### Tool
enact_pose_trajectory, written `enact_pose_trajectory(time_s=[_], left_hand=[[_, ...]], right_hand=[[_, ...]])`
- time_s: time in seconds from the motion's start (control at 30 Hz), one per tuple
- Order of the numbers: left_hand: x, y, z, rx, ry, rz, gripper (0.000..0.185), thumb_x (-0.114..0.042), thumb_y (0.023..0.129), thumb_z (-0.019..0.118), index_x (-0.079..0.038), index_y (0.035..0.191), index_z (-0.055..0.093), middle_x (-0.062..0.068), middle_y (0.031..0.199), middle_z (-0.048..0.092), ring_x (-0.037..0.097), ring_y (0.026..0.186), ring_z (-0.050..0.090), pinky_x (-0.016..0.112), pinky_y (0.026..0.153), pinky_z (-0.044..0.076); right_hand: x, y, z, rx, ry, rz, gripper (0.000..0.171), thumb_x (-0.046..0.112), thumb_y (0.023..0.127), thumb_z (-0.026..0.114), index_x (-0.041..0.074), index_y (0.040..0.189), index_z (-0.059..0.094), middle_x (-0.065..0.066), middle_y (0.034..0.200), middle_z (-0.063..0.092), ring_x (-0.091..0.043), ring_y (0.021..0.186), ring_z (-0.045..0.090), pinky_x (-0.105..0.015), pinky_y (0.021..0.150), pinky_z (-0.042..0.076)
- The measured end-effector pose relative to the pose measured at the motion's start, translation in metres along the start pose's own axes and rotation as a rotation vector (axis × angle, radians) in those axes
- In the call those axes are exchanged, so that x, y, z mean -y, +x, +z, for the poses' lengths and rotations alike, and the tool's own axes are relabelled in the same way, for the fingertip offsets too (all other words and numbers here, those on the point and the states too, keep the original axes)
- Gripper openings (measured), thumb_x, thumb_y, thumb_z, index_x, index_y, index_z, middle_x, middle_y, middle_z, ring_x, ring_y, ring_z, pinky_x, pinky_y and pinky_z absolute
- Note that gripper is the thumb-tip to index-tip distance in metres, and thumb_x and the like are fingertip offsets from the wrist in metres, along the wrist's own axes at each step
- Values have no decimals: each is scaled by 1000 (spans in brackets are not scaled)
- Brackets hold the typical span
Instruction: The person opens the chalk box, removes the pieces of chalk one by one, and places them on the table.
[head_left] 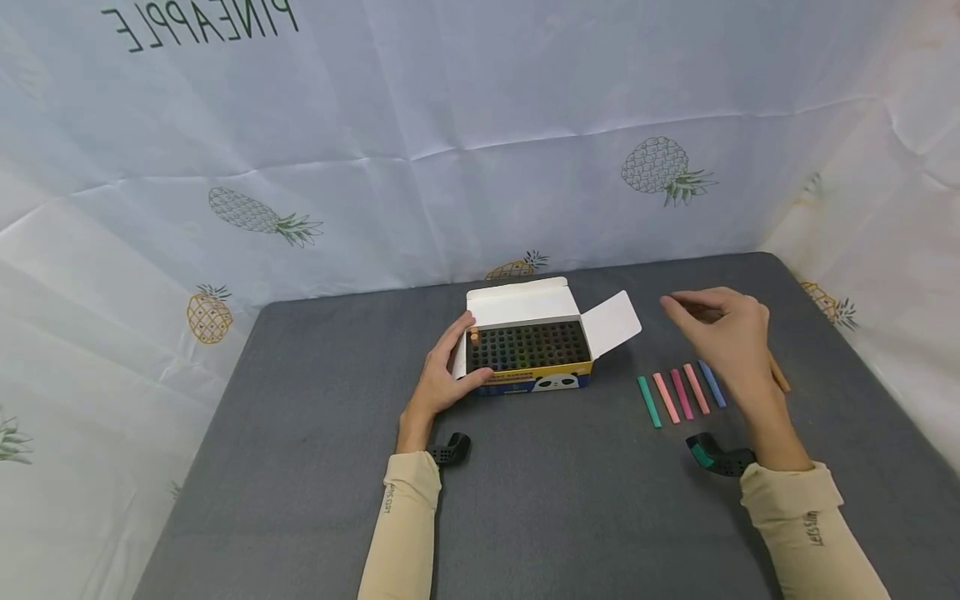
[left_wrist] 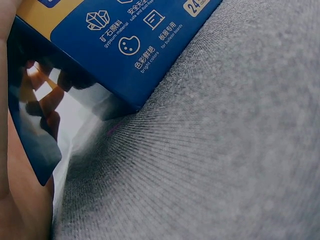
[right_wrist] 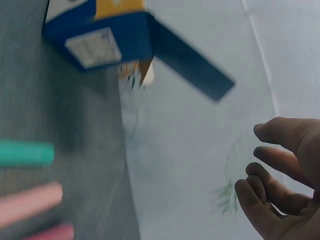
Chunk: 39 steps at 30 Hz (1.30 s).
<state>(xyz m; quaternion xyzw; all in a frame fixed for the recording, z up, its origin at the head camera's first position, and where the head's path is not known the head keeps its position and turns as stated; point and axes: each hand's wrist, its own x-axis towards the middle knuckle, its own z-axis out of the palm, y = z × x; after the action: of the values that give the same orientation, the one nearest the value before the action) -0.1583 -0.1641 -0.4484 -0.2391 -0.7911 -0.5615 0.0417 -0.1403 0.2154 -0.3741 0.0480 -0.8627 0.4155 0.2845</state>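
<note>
A blue and yellow chalk box [head_left: 528, 382] stands on the grey table with its white lid and right flap folded out. Inside is a black grid of round holes [head_left: 528, 346], with orange chalk [head_left: 475, 337] at its left end. My left hand [head_left: 441, 375] holds the box's left end, thumb at the front edge and fingers along the side flap. Raised over the table right of the box, my right hand [head_left: 723, 333] has loosely bent fingers with nothing between them. Below it lie a green chalk stick [head_left: 649, 402], pink and magenta chalk sticks [head_left: 682, 393] and a blue chalk stick [head_left: 712, 383].
An orange-brown chalk stick [head_left: 780, 372] lies partly hidden behind the right wrist. White cloth [head_left: 420, 208] printed with pineapples hangs behind the table and at both sides. The grey table top [head_left: 555, 500] extends toward me between the two forearms.
</note>
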Motion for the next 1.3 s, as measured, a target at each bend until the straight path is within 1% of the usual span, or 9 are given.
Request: enact_pose_trajectory(time_s=[0.1,0.17,0.33,0.47,0.6,0.7,0.87,1.13,1.3], left_hand=[[-1,-1,0,5,6,-4,82,-14,87,80,4,155,38,25,166,28,41,156,26,60,124,28],[-1,-1,0,5,7,-6,82,-12,87,80,5,155,38,25,166,28,41,156,26,59,125,28],[17,1,2,-15,7,7,84,-13,85,81,2,156,39,23,167,29,40,156,26,60,125,27],[40,2,5,-26,15,18,87,-29,86,83,-7,158,39,16,169,28,35,158,26,58,126,27],[46,1,5,-28,15,21,92,-56,85,78,-15,158,40,9,170,29,29,159,26,54,127,28],[46,1,5,-27,17,19,93,-63,84,75,-20,159,39,5,170,29,26,159,25,52,127,27],[45,1,5,-23,25,14,94,-65,84,74,-21,159,39,3,170,28,26,159,26,53,127,28],[44,1,4,-23,-13,11,86,-21,85,84,-16,158,40,8,170,28,28,159,26,54,126,29],[38,1,3,-20,-11,10,85,-34,87,82,-14,158,39,9,170,28,30,158,26,56,125,30]], right_hand=[[12,0,11,25,19,-38,18,10,89,78,-4,101,80,-15,90,75,26,73,52,3,72,43],[21,-1,19,46,37,-56,18,8,89,78,-5,101,80,-24,93,74,27,74,52,3,74,43],[42,-4,38,98,65,-65,16,8,89,78,-4,100,80,-22,96,75,20,77,56,-3,71,48],[55,-5,52,148,71,-67,15,10,90,78,0,100,81,-18,98,75,-12,82,72,-24,73,58],[65,-7,64,205,105,-71,16,9,91,77,-2,103,80,-20,99,74,-36,89,74,-48,77,62],[71,-9,73,235,120,-78,17,9,90,78,-2,103,80,-20,99,75,-36,88,74,-51,78,62],[79,-12,85,269,119,-96,17,10,90,79,-1,102,81,-18,97,75,-30,82,74,-45,72,62],[88,-13,106,305,167,-122,17,10,90,79,-1,102,81,-17,93,74,-27,76,75,-40,68,63],[90,-15,120,352,170,-137,17,10,90,78,-2,102,81,-17,91,73,-28,77,73,-39,70,62]])
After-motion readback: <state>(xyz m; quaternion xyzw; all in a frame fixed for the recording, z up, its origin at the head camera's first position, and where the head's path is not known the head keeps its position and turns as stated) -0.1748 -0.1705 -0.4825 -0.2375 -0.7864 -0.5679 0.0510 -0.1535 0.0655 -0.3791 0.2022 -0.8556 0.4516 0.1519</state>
